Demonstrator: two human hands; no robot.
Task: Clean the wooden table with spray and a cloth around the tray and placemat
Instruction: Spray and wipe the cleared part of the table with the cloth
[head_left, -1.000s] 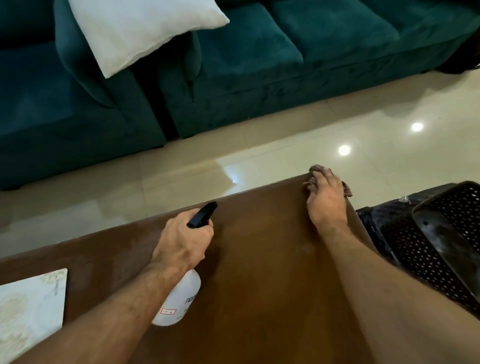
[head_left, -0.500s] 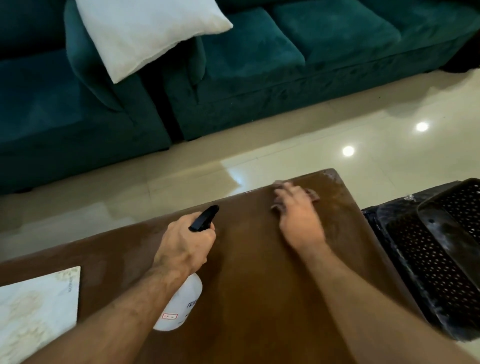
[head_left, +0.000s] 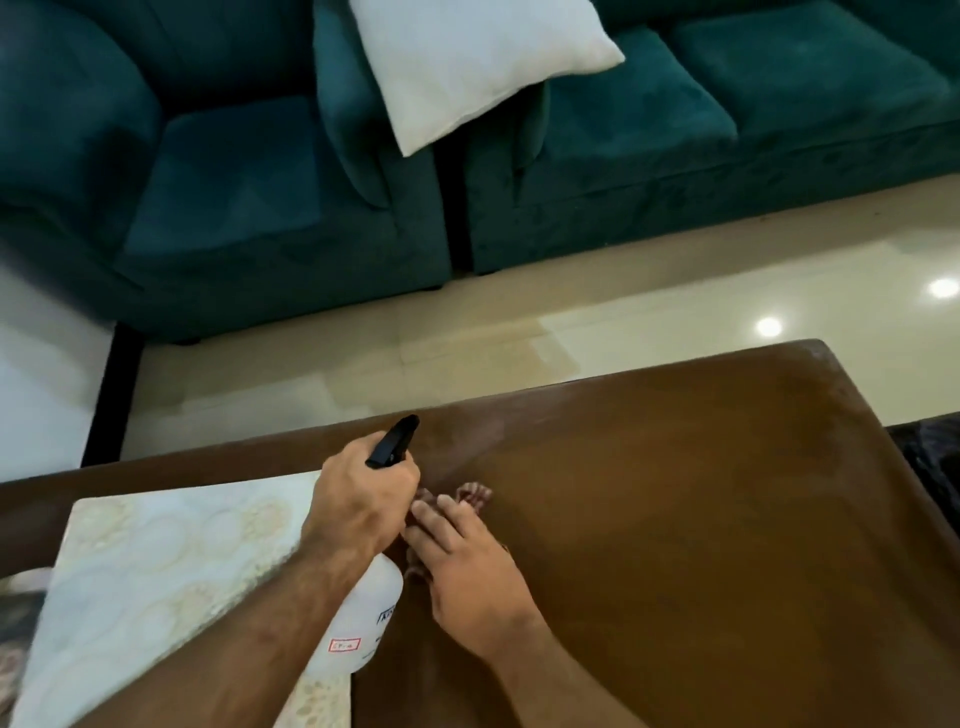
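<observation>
Cloth (head_left: 470, 493) mostly hidden under right hand (head_left: 470, 577); bottle label (head_left: 387, 618) blurred, perhaps unreadable.

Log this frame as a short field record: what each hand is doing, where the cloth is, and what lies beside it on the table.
left hand: grips spray bottle by its black head
right hand: fingers flat, pressing cloth on wooden table
cloth: mostly hidden under the hand
placemat: left of the hands, on the table
background: teal sofa, white pillow
</observation>
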